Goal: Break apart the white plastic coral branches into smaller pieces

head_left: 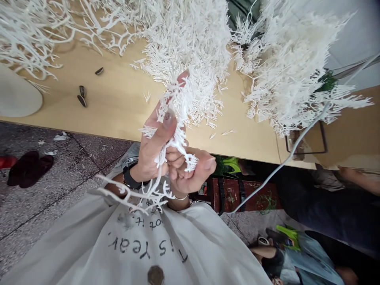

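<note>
One white, many-branched, plastic-looking sprig (pixel 179 138): held over the near edge of the pale tan desk (pixel 115 99), pinched by thumb and fingers of the left hand (pixel 157 138). Right hand (pixel 192 174) curled, brought together with the left (whether the sprig is gripped there cannot be told). Beyond: one heap of white spiky sprigs (pixel 190 43).

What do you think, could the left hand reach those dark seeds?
Likely yes: only tabletop shows between the left hand and the dark seeds, though that hand holds a white sprig.
</note>
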Demonstrator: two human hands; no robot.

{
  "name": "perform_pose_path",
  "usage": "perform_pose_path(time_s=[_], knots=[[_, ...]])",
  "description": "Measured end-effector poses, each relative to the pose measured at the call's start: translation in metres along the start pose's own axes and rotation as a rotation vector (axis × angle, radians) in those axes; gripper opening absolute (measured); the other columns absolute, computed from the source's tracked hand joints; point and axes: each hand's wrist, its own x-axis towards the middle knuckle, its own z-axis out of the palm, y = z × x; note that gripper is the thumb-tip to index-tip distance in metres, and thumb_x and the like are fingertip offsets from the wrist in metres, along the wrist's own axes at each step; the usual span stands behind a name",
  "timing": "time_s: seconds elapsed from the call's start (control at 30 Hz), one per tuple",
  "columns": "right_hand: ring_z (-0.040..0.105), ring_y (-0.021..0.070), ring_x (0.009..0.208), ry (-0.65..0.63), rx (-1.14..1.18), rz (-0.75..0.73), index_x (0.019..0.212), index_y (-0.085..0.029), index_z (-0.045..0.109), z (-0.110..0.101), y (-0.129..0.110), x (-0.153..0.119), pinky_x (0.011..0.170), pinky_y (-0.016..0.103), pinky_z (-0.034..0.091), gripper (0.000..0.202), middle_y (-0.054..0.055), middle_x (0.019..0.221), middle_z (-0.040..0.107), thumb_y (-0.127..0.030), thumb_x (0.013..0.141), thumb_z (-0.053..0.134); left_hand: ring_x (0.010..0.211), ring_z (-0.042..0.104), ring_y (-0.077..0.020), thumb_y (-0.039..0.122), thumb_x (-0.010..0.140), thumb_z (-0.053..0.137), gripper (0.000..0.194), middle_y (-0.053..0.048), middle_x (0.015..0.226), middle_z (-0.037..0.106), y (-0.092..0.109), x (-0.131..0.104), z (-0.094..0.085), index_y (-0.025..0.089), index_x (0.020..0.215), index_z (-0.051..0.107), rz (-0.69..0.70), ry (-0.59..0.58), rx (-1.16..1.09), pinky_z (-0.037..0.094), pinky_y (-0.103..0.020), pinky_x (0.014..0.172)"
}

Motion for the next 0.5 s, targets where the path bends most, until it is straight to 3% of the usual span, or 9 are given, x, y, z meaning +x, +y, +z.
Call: perform_pose_path(time_s=[0.07, 0.13, 0.2, 0.3, 0.37, 0.5], knots=[[0.027, 0.0078, 0.022, 0.100, 0.161, -0.001, 0.041, -0.023, 0.023, 0.003, -0.001, -0.001, 0.028, 0.024, 0.026, 0.061, -0.006, 0.026, 0.025, -0.053, 0.094, 0.027, 0.024, 0.023, -0.0017, 0.056, 0.086, 0.053, 0.073, 0.013, 0.040, 0.023, 0.002, -0.004, 0.004, 0.030, 0.147, 0.022, -0.098, -0.012, -0.028, 0.027, -0.011, 0.030], [0.024, 0.0069, 0.018, 0.041, 0.292, 0.023, 0.042, -0.023, 0.024, 0.004, -0.006, 0.003, 0.026, 0.022, 0.022, 0.059, -0.007, 0.024, 0.024, -0.049, 0.094, 0.030, 0.022, 0.017, -0.0003, 0.055, 0.091, 0.044, 0.067, 0.013, 0.040, 0.017, 0.003, -0.006, 0.009, 0.028, 0.148, 0.020, -0.141, 0.034, -0.049, 0.024, -0.010, 0.030], [0.022, 0.0061, 0.016, -0.044, 0.426, 0.000, 0.043, -0.023, 0.026, 0.006, -0.013, 0.011, 0.026, 0.021, 0.024, 0.055, -0.010, 0.023, 0.023, -0.039, 0.094, 0.037, 0.021, 0.010, 0.0013, 0.049, 0.095, 0.033, 0.056, 0.013, 0.041, 0.013, 0.004, -0.005, 0.012, 0.025, 0.145, 0.026, -0.152, 0.079, -0.058, 0.021, -0.008, 0.029], [0.025, 0.0075, 0.016, -0.149, 0.612, -0.119, 0.041, -0.024, 0.028, 0.006, -0.019, 0.025, 0.031, 0.021, 0.034, 0.051, -0.012, 0.020, 0.020, -0.026, 0.090, 0.044, 0.020, 0.010, 0.0019, 0.050, 0.096, 0.028, 0.048, 0.013, 0.040, 0.016, 0.008, -0.003, 0.016, 0.020, 0.128, 0.049, -0.185, 0.063, -0.005, 0.019, -0.008, 0.026], [0.033, 0.0094, 0.019, -0.272, 0.612, -0.107, 0.040, -0.025, 0.029, 0.000, -0.020, 0.032, 0.034, 0.022, 0.038, 0.052, -0.011, 0.020, 0.020, -0.032, 0.090, 0.045, 0.019, 0.012, 0.0015, 0.054, 0.094, 0.031, 0.047, 0.012, 0.040, 0.018, 0.010, -0.003, 0.017, 0.019, 0.108, 0.060, -0.205, 0.061, 0.050, 0.018, -0.009, 0.024], [0.048, 0.0112, 0.031, -0.566, 0.321, 0.133, 0.043, -0.023, 0.040, -0.023, -0.021, 0.034, 0.035, 0.022, 0.040, 0.054, -0.005, 0.030, 0.036, -0.057, 0.084, 0.048, 0.020, 0.018, -0.0009, 0.060, 0.092, 0.031, 0.050, 0.009, 0.038, 0.021, 0.006, -0.008, 0.015, 0.021, 0.085, 0.062, -0.259, 0.093, 0.107, 0.020, -0.011, 0.022]])
